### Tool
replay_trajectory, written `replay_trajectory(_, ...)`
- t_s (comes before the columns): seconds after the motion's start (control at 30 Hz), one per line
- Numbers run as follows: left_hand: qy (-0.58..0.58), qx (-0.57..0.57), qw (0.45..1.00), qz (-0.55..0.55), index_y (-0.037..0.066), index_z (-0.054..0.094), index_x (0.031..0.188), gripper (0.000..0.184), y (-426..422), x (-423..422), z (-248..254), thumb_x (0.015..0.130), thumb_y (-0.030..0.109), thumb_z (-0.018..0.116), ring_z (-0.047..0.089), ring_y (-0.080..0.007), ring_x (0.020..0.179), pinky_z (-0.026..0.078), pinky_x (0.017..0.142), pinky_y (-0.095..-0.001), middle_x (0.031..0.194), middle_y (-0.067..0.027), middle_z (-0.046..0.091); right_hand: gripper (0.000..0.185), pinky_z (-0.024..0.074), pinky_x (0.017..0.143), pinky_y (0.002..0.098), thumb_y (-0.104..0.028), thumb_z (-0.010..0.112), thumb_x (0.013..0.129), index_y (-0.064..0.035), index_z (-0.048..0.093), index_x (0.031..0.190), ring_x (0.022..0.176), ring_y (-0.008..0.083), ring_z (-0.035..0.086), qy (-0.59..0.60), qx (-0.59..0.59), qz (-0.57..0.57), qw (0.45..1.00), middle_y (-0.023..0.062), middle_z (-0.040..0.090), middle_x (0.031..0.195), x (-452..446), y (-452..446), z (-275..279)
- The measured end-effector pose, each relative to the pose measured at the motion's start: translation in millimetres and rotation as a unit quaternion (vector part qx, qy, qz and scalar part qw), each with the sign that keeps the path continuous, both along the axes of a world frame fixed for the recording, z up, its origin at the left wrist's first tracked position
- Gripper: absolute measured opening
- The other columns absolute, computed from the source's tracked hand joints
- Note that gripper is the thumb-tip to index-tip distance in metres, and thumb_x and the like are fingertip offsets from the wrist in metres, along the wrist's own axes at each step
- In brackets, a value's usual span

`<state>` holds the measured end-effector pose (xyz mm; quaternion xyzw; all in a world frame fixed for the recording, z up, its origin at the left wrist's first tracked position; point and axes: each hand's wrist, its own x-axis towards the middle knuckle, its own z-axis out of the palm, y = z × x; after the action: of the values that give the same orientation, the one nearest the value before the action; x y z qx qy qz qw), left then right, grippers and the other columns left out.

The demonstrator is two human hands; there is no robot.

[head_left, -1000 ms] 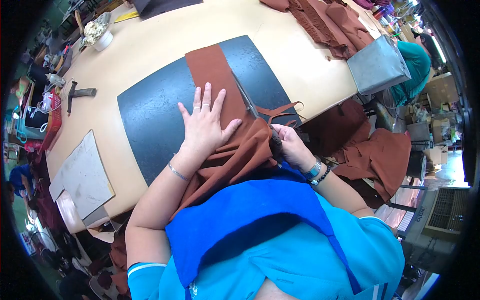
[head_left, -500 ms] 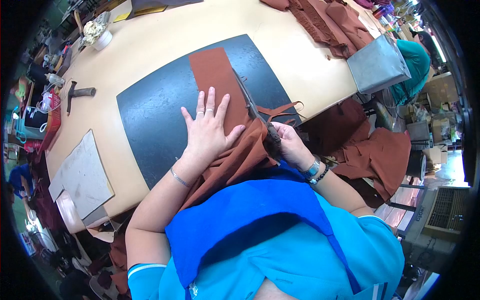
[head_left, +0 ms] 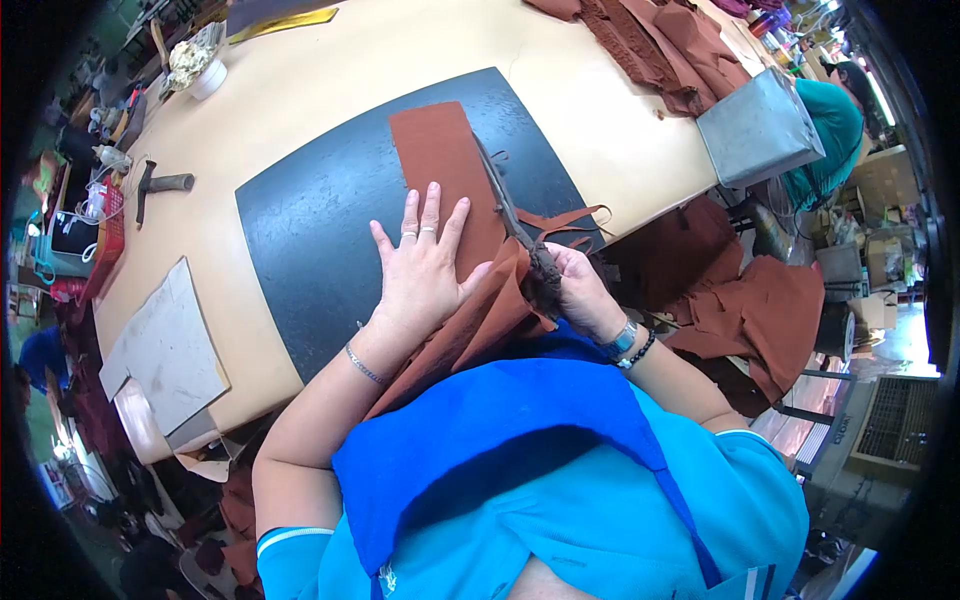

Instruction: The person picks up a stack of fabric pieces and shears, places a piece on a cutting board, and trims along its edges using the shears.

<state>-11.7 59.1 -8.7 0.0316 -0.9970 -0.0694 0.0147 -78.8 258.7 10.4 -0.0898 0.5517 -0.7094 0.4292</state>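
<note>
1. My left hand (head_left: 425, 265): displaced to the right and slightly towards me.
2. Brown cloth (head_left: 438, 145): far end shifted likewise across the black mat (head_left: 320, 230).
3. Thin curl (head_left: 501, 155): newly visible beside my scissors (head_left: 502, 196); any change in blade opening is hard to judge.
4. Dark sheet (head_left: 262, 11): shifted leftward, exposing more yellow strip (head_left: 285, 25).

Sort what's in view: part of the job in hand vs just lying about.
Apparently in use:
- brown material, flat under the left hand
- scissors, in the right hand
- dark mat, beneath the material

Apparently just lying about:
- hammer
- pale sheet
- white cup
- grey box
</note>
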Motion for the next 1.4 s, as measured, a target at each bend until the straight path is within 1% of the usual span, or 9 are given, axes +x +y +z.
replay_trajectory(0.1,0.007,-0.006,1.0,-0.001,0.017,0.03,0.145,0.074,0.1,0.6,-2.9,0.085,0.059,0.046,0.011,-0.037,0.141,0.015,0.098,-0.0738,0.152,-0.0203,0.016,0.025,0.0503,0.065,0.0215,-0.026,0.058,0.093,-0.0043,0.058,0.104,0.074,0.0063,0.06,-0.019,0.014,-0.004,1.0,0.0005,0.062,0.088,-0.9,-1.5,0.6)
replay_trajectory(0.2,-0.016,-0.05,0.999,-0.001,0.022,0.024,0.147,0.064,2.6,2.6,-7.1,0.091,0.043,0.046,0.014,-0.0346,0.141,0.02,0.097,-0.0737,0.154,-0.0141,0.014,0.027,0.0495,0.062,0.0214,-0.031,0.059,0.092,-0.0058,0.059,0.102,0.069,0.0056,0.058,-0.045,0.024,-0.002,0.999,-0.0007,0.061,0.085,-7.3,-2.8,1.9)
replay_trajectory(0.4,0.016,-0.036,0.999,0.0,0.022,0.031,0.144,0.057,4.4,3.7,-4.5,0.091,0.037,0.048,0.017,-0.0339,0.141,0.022,0.095,-0.0739,0.152,-0.0147,0.02,0.023,0.0483,0.058,0.0209,-0.029,0.06,0.091,-0.0076,0.06,0.1,0.064,0.005,0.056,-0.042,0.004,-0.014,0.999,-0.0016,0.061,0.083,-2.6,-5.1,-4.1)
replay_trajectory(0.6,0.136,0.02,0.99,-0.012,0.01,0.05,0.123,0.039,-2.0,-28.1,4.1,0.091,0.033,0.049,0.031,-0.0366,0.134,0.025,0.101,-0.0655,0.144,-0.0203,0.034,0.022,0.048,0.058,0.0199,-0.025,0.061,0.091,-0.0064,0.06,0.102,0.064,0.0047,0.057,-0.052,-0.018,-0.032,0.998,-0.0015,0.061,0.081,2.3,-9.2,-5.9)
replay_trajectory(0.7,0.137,0.058,0.988,0.032,0.006,0.05,0.118,0.039,-11.1,-59.6,-2.5,0.091,0.034,0.05,0.034,-0.0392,0.132,0.026,0.103,-0.0619,0.143,-0.0235,0.034,0.022,0.0473,0.056,0.0195,-0.027,0.061,0.091,-0.0064,0.059,0.099,0.063,0.0044,0.056,-0.047,-0.012,-0.055,0.997,-0.0013,0.061,0.08,5.0,-15.8,-2.1)
replay_trajectory(0.83,0.152,0.027,0.986,0.061,0.008,0.039,0.136,0.053,-8.7,-70.4,-26.5,0.092,0.037,0.048,0.027,-0.0372,0.136,0.024,0.104,-0.0625,0.146,-0.0239,0.028,0.023,0.0462,0.053,0.02,-0.032,0.061,0.091,-0.0084,0.058,0.089,0.058,0.0042,0.055,-0.035,0.046,-0.035,0.998,-0.0016,0.06,0.077,-2.4,-12.2,-1.0)
replay_trajectory(0.87,0.105,0.015,0.992,0.065,0.01,0.033,0.141,0.059,-6.7,-69.4,-22.4,0.093,0.04,0.046,0.022,-0.0363,0.138,0.021,0.103,-0.0654,0.148,-0.0228,0.024,0.026,0.0451,0.05,0.0202,-0.035,0.061,0.09,-0.0105,0.056,0.083,0.055,0.0043,0.053,-0.028,0.047,-0.041,0.998,-0.0035,0.057,0.071,-4.0,-14.7,-0.1)
replay_trajectory(0.97,0.083,0.045,0.994,0.058,0.004,0.034,0.14,0.06,-0.5,-60.7,-14.0,0.092,0.039,0.046,0.018,-0.0373,0.14,0.017,0.104,-0.0671,0.149,-0.0258,0.02,0.027,0.0447,0.05,0.0199,-0.036,0.061,0.09,-0.0111,0.055,0.082,0.055,0.0044,0.053,-0.06,0.007,-0.038,0.997,-0.005,0.055,0.068,-9.0,-17.1,2.3)
replay_trajectory(1.4,0.062,0.028,0.997,0.046,0.009,0.032,0.142,0.059,6.3,-49.4,-21.8,0.093,0.04,0.043,0.015,-0.0337,0.141,0.014,0.104,-0.0685,0.151,-0.0211,0.017,0.026,0.0431,0.053,0.0191,-0.035,0.063,0.089,-0.013,0.055,0.078,0.058,0.0042,0.053,-0.03,0.051,-0.053,0.997,-0.0053,0.054,0.067,-16.4,-27.8,10.0)
